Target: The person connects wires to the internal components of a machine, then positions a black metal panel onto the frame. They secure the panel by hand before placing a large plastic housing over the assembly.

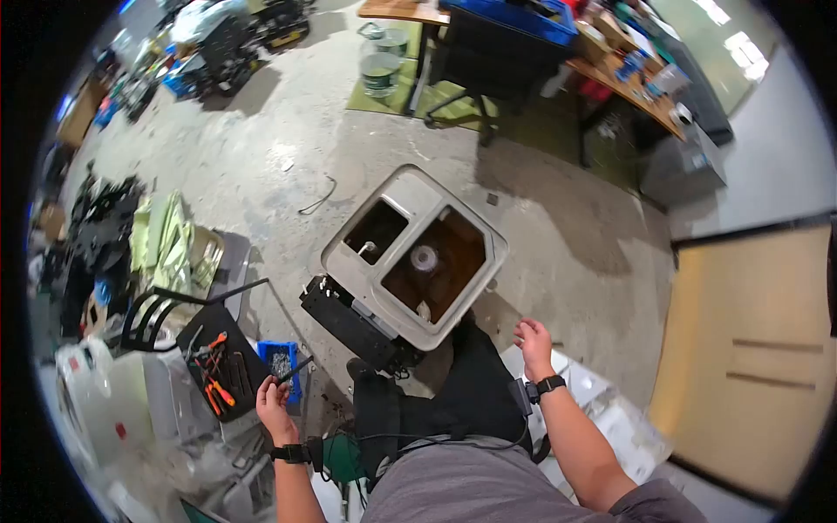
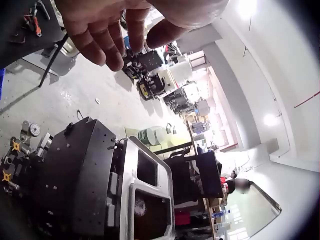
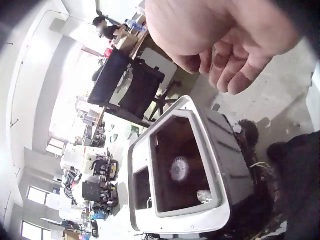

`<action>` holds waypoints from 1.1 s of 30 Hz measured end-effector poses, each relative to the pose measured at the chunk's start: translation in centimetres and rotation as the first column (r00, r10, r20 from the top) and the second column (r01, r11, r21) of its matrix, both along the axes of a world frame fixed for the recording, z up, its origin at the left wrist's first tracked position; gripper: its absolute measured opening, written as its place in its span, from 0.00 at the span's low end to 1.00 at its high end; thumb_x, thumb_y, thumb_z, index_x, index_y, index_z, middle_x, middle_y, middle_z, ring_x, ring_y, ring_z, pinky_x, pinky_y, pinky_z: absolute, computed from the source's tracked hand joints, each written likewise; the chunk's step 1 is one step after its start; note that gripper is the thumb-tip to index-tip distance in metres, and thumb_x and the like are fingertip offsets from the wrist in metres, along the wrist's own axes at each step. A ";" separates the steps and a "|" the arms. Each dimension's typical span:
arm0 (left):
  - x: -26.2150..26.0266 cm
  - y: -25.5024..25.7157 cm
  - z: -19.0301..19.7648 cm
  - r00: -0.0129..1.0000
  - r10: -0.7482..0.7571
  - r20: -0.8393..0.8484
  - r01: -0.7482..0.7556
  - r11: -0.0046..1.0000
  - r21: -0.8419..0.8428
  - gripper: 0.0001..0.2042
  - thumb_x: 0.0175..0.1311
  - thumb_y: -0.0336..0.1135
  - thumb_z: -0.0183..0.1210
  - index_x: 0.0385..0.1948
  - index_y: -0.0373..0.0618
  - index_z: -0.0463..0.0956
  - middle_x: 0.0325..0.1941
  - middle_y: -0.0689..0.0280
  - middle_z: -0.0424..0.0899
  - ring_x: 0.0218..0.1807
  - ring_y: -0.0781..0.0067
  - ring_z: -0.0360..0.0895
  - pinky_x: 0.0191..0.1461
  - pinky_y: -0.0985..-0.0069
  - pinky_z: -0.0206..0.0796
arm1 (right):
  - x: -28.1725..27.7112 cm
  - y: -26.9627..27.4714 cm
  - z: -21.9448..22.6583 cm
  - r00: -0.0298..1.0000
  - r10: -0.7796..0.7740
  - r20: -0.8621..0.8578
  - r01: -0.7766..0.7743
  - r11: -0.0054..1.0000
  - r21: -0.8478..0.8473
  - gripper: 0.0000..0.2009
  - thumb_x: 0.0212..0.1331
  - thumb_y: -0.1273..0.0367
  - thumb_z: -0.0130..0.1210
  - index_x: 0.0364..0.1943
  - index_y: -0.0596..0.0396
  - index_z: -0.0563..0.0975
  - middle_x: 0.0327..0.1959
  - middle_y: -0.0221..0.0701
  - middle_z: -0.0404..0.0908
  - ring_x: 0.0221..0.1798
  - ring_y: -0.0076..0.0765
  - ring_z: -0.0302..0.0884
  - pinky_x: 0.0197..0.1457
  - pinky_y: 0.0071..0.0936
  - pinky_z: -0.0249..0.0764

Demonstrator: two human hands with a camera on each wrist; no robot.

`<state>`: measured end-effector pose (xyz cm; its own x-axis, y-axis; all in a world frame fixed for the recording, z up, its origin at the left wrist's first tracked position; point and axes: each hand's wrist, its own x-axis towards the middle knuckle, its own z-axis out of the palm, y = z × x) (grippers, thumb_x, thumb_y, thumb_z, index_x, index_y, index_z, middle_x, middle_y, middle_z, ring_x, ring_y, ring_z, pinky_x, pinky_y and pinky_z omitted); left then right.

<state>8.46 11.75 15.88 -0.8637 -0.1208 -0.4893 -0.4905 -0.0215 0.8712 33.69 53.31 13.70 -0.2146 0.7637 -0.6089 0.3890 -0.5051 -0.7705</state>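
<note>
A machine body with a pale rim point(image 1: 499, 253) stands on the floor before the person, with two openings in its top. Inside the larger, brown-walled opening is a round pale fitting point(image 1: 424, 258). A black module point(image 1: 344, 322) adjoins the near left side. The left hand point(image 1: 276, 418) is held beside a black chair seat point(image 1: 196, 336) bearing tools; in the left wrist view its fingers point(image 2: 107, 42) hang relaxed and hold nothing. To the right of the machine, the right hand point(image 1: 534, 349) is raised, apart from it, its fingers point(image 3: 232, 70) loosely bent and empty.
A blue bin point(image 1: 292, 403) of small metal parts sits beside the tool chair. Plastic-wrapped items point(image 1: 113, 401) lie at the left. An office chair point(image 1: 497, 57) and desks stand beyond the machine; a cream panel point(image 1: 741, 349) is at the right.
</note>
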 end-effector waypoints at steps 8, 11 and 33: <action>8.3 9.8 4.9 0.973 0.229 0.030 -0.223 0.966 -0.131 0.10 0.62 0.31 0.50 0.43 0.39 0.72 0.39 0.68 0.76 0.35 0.78 0.76 0.37 0.83 0.66 | -4.4 11.8 -2.8 0.981 0.187 -0.053 -0.194 0.958 -0.211 0.13 0.59 0.69 0.47 0.45 0.62 0.70 0.37 0.33 0.76 0.34 0.24 0.73 0.34 0.21 0.72; 9.8 12.0 6.0 0.972 0.228 0.051 -0.215 0.960 -0.180 0.10 0.61 0.30 0.50 0.43 0.39 0.72 0.39 0.67 0.76 0.35 0.77 0.76 0.36 0.83 0.65 | -4.7 13.8 -4.0 0.972 0.229 -0.057 -0.236 0.934 -0.269 0.12 0.58 0.70 0.47 0.44 0.62 0.70 0.35 0.33 0.77 0.32 0.23 0.73 0.32 0.21 0.72; 14.7 16.1 -3.6 0.980 0.117 0.160 -0.120 0.993 0.013 0.11 0.61 0.32 0.50 0.43 0.37 0.72 0.34 0.67 0.77 0.33 0.76 0.76 0.35 0.80 0.68 | 0.1 18.3 2.9 0.963 0.266 -0.045 -0.269 0.940 -0.208 0.10 0.60 0.69 0.45 0.41 0.62 0.70 0.31 0.36 0.78 0.30 0.27 0.75 0.33 0.21 0.73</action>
